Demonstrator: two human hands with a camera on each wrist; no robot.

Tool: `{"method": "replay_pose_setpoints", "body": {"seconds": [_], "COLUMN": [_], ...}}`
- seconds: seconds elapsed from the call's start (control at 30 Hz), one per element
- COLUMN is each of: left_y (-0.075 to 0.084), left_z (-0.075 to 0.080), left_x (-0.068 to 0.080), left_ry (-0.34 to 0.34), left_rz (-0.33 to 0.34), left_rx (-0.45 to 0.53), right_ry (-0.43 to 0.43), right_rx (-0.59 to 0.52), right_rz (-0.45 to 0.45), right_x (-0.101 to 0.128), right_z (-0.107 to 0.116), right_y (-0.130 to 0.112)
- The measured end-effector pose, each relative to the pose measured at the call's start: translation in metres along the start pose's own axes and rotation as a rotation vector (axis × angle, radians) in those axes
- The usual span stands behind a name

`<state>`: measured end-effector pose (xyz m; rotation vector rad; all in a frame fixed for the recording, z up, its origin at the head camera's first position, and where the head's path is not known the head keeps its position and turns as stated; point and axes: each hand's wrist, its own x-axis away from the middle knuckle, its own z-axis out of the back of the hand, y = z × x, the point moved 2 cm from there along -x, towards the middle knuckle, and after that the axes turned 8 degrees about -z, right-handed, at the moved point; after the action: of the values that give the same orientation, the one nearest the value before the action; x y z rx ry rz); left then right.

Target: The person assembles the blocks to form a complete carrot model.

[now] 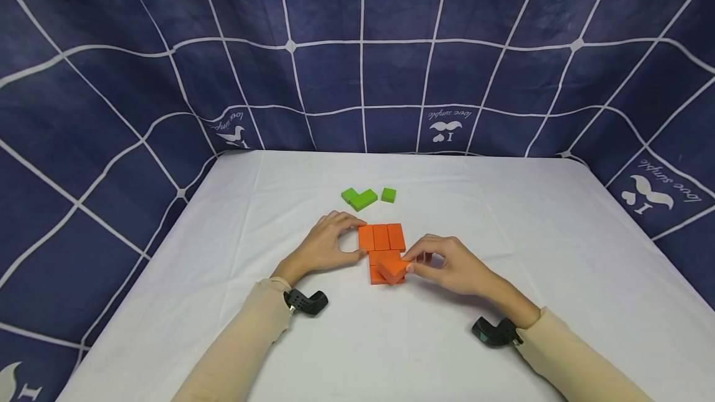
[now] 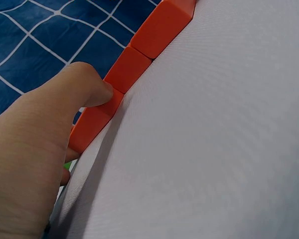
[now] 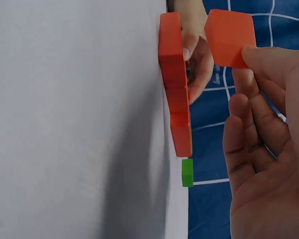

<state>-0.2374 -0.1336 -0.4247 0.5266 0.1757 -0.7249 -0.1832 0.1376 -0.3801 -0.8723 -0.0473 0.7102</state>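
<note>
right fingers [image 1: 416,263] pinch a tilted orange block [image 1: 393,267]; left fingers [image 1: 349,223] touch the orange row [image 1: 382,236].

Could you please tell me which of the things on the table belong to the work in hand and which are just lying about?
In hand:
orange blocks laid flat, steadied by left hand
loose orange block, pinched by right hand

Lying about:
green L-piece
green cube

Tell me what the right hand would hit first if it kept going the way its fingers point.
Probably the flat orange blocks: the right hand points left, holding an orange block just above them. Depth is unclear.
</note>
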Motion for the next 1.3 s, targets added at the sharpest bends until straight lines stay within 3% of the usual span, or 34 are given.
{"method": "replay_pose_setpoints", "body": {"seconds": [0.17, 0.57, 1.03, 1.3], "left_y": [0.000, 0.000, 0.000, 0.001], "left_z": [0.000, 0.000, 0.001, 0.002], "left_x": [0.000, 0.000, 0.000, 0.000], "left_ry": [0.004, 0.003, 0.009, 0.005], "left_rz": [-0.002, -0.003, -0.012, -0.006], "left_rx": [-0.005, -0.010, -0.007, -0.007], "right_ry": [-0.060, -0.101, -0.080, -0.056], "right_rx": [-0.054, -0.070, 0.049, 0.106], "right_rz": [0.026, 0.047, 0.102, 0.163], "right_x": [0.001, 0.003, 0.002, 0.001], "right_z": [0.000, -0.008, -0.019, -0.018], "right_y": [-0.020, -0.018, 0.018, 0.018]}}
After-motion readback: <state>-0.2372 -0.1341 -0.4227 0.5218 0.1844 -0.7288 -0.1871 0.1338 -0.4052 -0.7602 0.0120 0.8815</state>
